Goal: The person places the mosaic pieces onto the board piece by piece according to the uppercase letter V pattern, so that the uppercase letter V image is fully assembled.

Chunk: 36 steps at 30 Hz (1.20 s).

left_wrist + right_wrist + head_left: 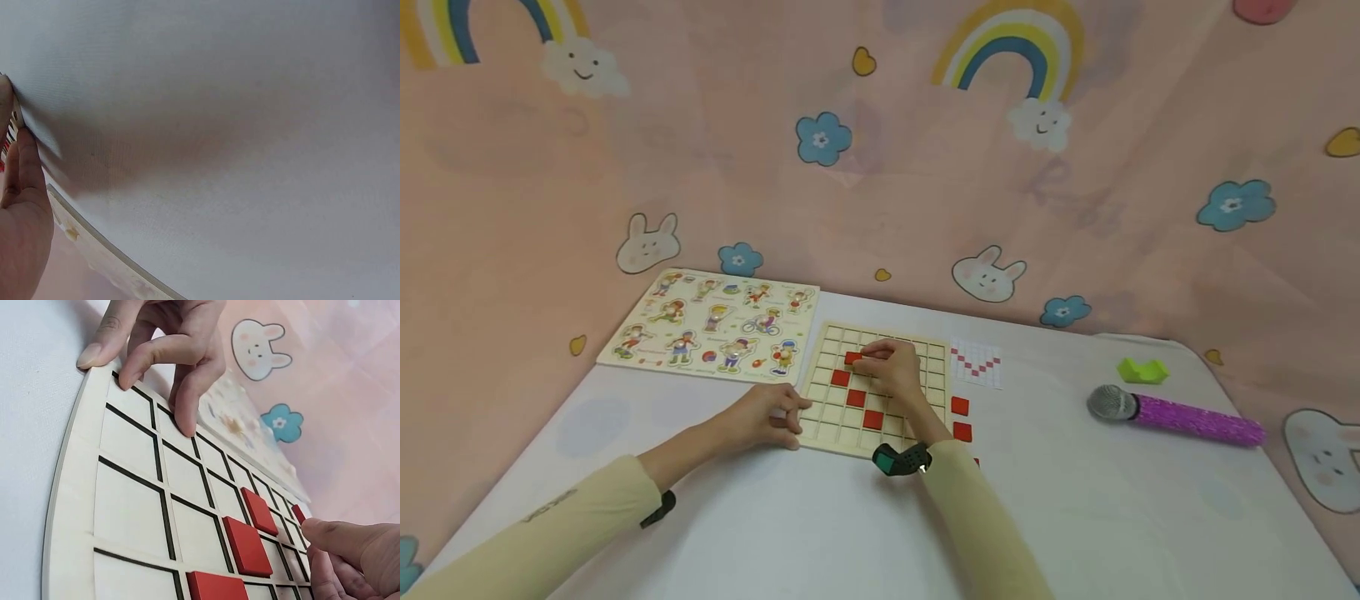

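Observation:
A pale wooden grid board (831, 432) lies on the white table. My left hand (767, 417) grips its near left corner, the thumb against the edge and bent fingers over the first cells; the left wrist view catches this hand only at its left edge. Over the upper left cells, my right hand (891, 367) pinches a red square tile (299, 514) between thumb and fingers, which partly cover it. More red tiles, such as one (249, 546) near the middle of the right wrist view, sit in cells in a diagonal line.
Right of the board lie a printed pattern card (976, 363) and several loose red tiles (960, 406). A picture puzzle board (707, 375) lies at the back left. Farther right are a purple-handled microphone (1187, 417) and a green block (1142, 371). A pink printed cloth (880, 192) hangs behind.

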{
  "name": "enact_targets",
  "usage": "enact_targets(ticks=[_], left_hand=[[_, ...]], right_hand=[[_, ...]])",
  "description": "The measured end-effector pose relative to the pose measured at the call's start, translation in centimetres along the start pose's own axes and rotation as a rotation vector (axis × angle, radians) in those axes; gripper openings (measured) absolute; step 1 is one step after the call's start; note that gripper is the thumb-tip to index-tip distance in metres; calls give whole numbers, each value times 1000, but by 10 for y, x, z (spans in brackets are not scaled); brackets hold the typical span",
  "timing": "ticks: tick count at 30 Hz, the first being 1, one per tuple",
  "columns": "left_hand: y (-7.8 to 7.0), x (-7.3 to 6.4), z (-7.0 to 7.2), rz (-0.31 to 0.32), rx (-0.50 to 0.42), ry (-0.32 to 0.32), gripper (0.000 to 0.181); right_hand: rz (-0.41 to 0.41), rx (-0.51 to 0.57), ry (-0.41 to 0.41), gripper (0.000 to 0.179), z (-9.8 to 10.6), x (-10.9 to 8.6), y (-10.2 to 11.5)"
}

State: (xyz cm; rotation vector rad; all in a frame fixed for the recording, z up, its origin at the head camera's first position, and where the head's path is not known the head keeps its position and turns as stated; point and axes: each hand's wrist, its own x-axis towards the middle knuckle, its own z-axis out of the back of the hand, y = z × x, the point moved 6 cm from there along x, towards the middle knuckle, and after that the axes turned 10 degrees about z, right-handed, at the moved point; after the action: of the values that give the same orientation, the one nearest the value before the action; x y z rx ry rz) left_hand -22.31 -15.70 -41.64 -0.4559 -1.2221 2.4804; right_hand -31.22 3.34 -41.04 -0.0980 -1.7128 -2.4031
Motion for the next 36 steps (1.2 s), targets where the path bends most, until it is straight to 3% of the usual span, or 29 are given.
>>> enact_targets(ticks=[17,36], left_hand=[[-5,0,1,19,8,-1,20],[-1,1,0,25,6,-6,20]], right_hand=[[48,-65,42,20,-31,9,8],[44,-29,22,20,-38,8,8]])
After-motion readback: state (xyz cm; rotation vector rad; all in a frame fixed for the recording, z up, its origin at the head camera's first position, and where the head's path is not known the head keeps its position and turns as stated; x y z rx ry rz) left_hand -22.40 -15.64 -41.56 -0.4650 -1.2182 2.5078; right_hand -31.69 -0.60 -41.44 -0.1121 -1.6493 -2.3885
